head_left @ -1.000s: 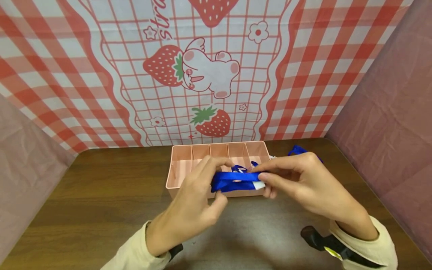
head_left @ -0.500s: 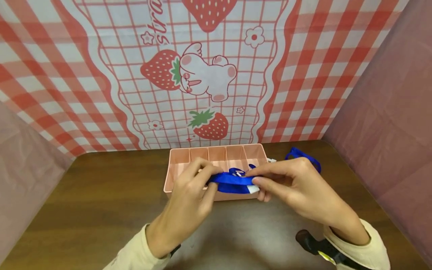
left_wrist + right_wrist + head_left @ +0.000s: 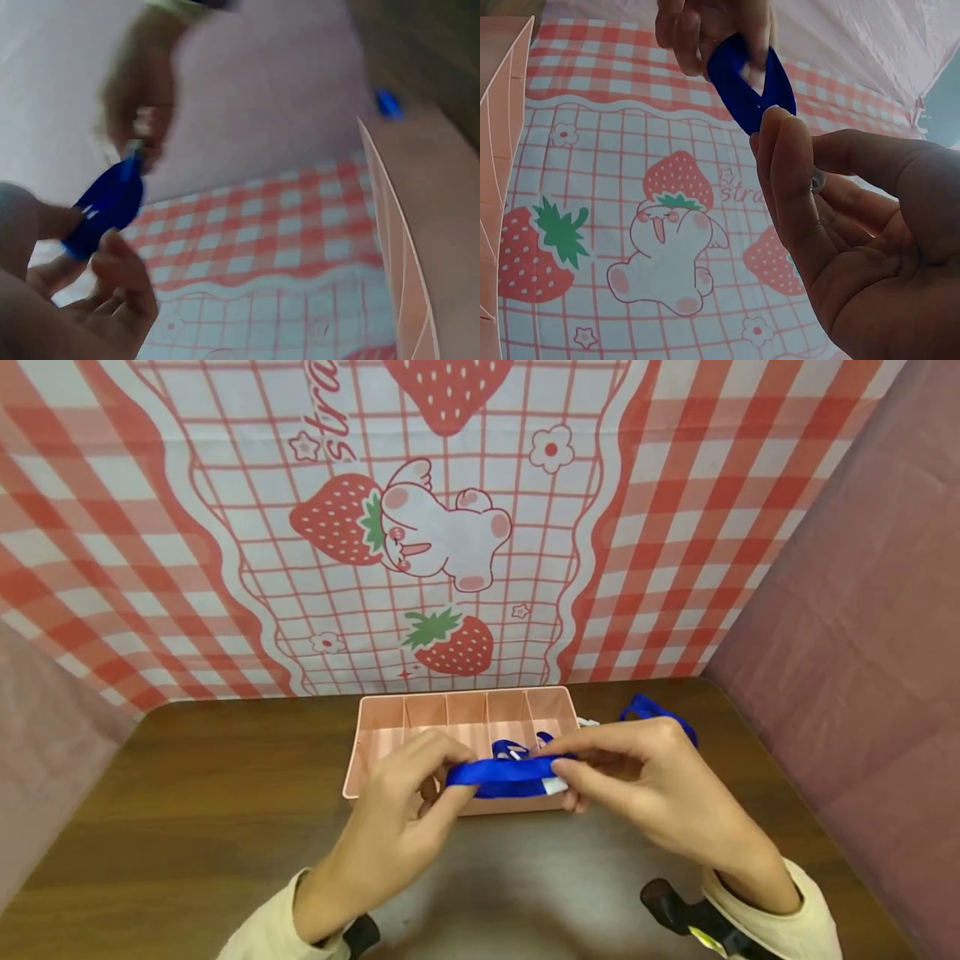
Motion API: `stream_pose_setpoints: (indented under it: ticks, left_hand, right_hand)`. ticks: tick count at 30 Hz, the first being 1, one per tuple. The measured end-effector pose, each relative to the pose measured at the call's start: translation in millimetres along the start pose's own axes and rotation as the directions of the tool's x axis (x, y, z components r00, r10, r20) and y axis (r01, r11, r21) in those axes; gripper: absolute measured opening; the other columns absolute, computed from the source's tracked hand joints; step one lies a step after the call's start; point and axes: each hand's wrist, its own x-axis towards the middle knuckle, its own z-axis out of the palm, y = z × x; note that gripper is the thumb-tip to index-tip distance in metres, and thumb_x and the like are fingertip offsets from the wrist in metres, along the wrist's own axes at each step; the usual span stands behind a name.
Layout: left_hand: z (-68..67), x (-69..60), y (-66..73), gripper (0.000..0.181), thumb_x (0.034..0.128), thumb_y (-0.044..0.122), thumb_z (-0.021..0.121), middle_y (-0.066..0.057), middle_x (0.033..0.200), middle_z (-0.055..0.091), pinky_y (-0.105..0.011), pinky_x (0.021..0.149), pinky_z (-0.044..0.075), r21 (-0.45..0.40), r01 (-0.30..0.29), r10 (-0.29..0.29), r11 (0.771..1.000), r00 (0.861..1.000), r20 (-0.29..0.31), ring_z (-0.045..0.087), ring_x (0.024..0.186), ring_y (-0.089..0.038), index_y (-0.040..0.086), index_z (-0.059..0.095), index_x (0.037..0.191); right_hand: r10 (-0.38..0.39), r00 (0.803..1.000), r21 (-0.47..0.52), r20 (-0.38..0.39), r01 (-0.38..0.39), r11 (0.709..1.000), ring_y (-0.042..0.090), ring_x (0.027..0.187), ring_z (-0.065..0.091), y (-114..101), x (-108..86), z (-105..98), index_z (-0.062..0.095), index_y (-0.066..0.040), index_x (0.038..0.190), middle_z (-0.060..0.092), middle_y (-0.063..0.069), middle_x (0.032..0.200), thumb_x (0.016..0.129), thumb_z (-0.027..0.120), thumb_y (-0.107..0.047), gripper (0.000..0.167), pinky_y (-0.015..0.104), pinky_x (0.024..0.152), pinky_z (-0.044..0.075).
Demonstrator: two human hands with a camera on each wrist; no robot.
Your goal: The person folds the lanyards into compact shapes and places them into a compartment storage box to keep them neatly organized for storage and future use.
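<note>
A blue ribbon loop point(image 3: 504, 771) is stretched between both hands above the front of a pink divided box point(image 3: 420, 700). The left hand point(image 3: 393, 814) pinches its left end between thumb and fingers. At the other end, beside a small white piece point(image 3: 555, 786), the right hand point(image 3: 648, 781) pinches it with thumb and fingertips. In the right wrist view the blue loop point(image 3: 742, 86) bows apart in the middle, and a small round clear or metallic thing point(image 3: 818, 180) shows between the right hand's fingers. More blue ribbon point(image 3: 510, 749) with white parts lies inside the box.
Another blue ribbon loop point(image 3: 663, 709) lies on the brown table point(image 3: 187, 793), right of the box. A small white piece point(image 3: 588, 722) is at the box's right edge. A strawberry-patterned cloth point(image 3: 457, 543) hangs behind, with pink cloth at both sides.
The left hand's thumb and fingers have closed onto the loop's left end, after standing apart around it. The loop looks flatter. The whole view has shifted slightly.
</note>
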Motion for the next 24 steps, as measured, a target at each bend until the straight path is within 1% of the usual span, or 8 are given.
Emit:
stream_pose_setpoints:
  ticks: [2,5,8,10,12,15,19,24]
  left_hand:
    - [-4.8,0.3,1.0,0.009,0.0942,0.008,0.068,0.006,0.085,0.055,-0.021,0.051,0.04,-0.131,0.08,-0.07,0.988,0.995,0.074,0.048,0.07,-0.009,0.016,0.064,0.092]
    - [-10.2,1.7,0.6,0.008,0.0952,0.009,0.067,0.003,0.086,0.055,-0.022,0.053,0.046,-0.275,0.17,-0.128,0.946,0.978,0.165,0.05,0.075,-0.012,0.015,0.064,0.092]
    - [-13.8,3.6,-1.0,0.007,0.0952,0.006,0.067,0.0,0.084,0.054,-0.024,0.055,0.047,-0.354,0.216,-0.145,0.91,0.965,0.218,0.051,0.075,-0.012,0.012,0.063,0.096]
    - [-15.6,4.7,-2.1,0.009,0.0944,0.006,0.068,0.0,0.081,0.053,-0.024,0.054,0.043,-0.373,0.219,-0.132,0.902,0.961,0.245,0.05,0.073,-0.012,0.012,0.062,0.097]
    - [-16.9,5.1,-2.5,0.011,0.0932,0.006,0.069,0.001,0.079,0.053,-0.024,0.053,0.042,-0.368,0.216,-0.122,0.904,0.958,0.261,0.05,0.071,-0.011,0.014,0.061,0.096]
    - [-16.8,5.2,-2.6,0.012,0.0933,0.008,0.069,0.004,0.076,0.054,-0.023,0.053,0.042,-0.32,0.195,-0.116,0.927,0.961,0.251,0.051,0.068,-0.01,0.017,0.061,0.091]
    - [-14.6,4.7,-2.3,0.017,0.0947,0.01,0.068,0.007,0.072,0.052,-0.022,0.053,0.043,-0.236,0.179,-0.135,0.955,0.972,0.19,0.051,0.065,-0.008,0.018,0.059,0.082]
    - [-13.5,4.1,-3.5,0.013,0.0939,0.009,0.067,0.009,0.071,0.056,-0.022,0.052,0.045,-0.179,0.123,-0.104,0.976,0.988,0.114,0.053,0.063,-0.006,0.017,0.064,0.085]
  right_hand:
    - [0.008,1.0,0.015,0.007,-0.008,1.0,0.008,0.06,0.067,1.1,0.4,-2.2,0.074,-0.009,0.108,0.069,-0.009,0.074,0.09,0.069,0.005,0.024,0.026,0.054,0.055]
    - [-0.006,1.0,0.058,0.022,0.004,0.998,0.011,0.06,0.067,3.4,0.9,-5.7,0.073,-0.008,0.108,0.07,-0.006,0.075,0.089,0.068,0.009,0.026,0.027,0.054,0.055]
    - [-0.015,0.999,0.116,0.042,0.01,0.993,0.016,0.062,0.068,6.4,2.5,-9.6,0.072,-0.006,0.107,0.071,-0.001,0.077,0.088,0.065,0.013,0.027,0.029,0.057,0.057]
    - [-0.011,0.999,0.14,0.044,0.005,0.99,0.017,0.063,0.068,8.1,3.2,-12.1,0.072,-0.004,0.107,0.071,0.001,0.079,0.088,0.064,0.015,0.028,0.03,0.057,0.057]
    - [0.005,0.999,0.16,0.042,-0.012,0.987,0.019,0.064,0.068,9.0,3.0,-13.9,0.072,-0.003,0.106,0.071,0.003,0.079,0.088,0.064,0.016,0.028,0.032,0.058,0.057]
    - [0.022,0.999,0.183,0.049,-0.031,0.983,0.019,0.065,0.068,9.4,3.0,-14.7,0.072,-0.002,0.106,0.071,0.005,0.08,0.087,0.064,0.017,0.027,0.033,0.058,0.058]
    - [0.038,0.997,0.21,0.061,-0.05,0.976,0.02,0.067,0.068,9.7,4.1,-12.4,0.072,-0.001,0.106,0.071,0.006,0.081,0.087,0.064,0.017,0.027,0.035,0.059,0.058]
    - [0.032,0.998,0.203,0.048,-0.041,0.978,0.019,0.065,0.067,10.3,5.9,-11.4,0.072,-0.001,0.104,0.071,0.006,0.079,0.087,0.064,0.017,0.026,0.035,0.059,0.058]
